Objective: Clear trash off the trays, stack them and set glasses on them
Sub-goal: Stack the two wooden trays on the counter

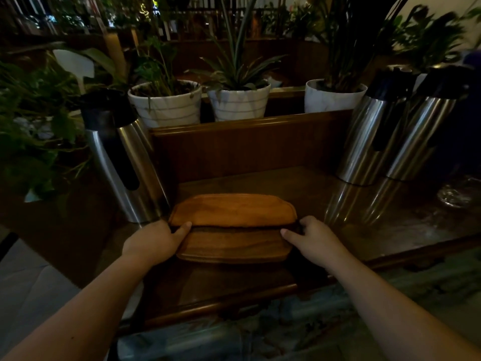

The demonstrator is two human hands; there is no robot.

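Note:
Two wooden trays lie on the dark wooden counter (260,282). The upper tray (233,209) is raised at its near edge, with a dark gap between it and the lower tray (234,247) under it. My left hand (153,239) grips the upper tray's near left corner, thumb on top. My right hand (313,237) holds the near right corner in the same way. Both trays look bare, with no trash on them. A clear glass object (454,195) stands blurred at the far right of the counter.
One steel thermos jug (122,157) stands just left of the trays, and two steel thermos jugs (390,136) stand at the back right. Three white plant pots (239,102) sit on a raised wooden ledge behind. Leafy plants crowd the left side.

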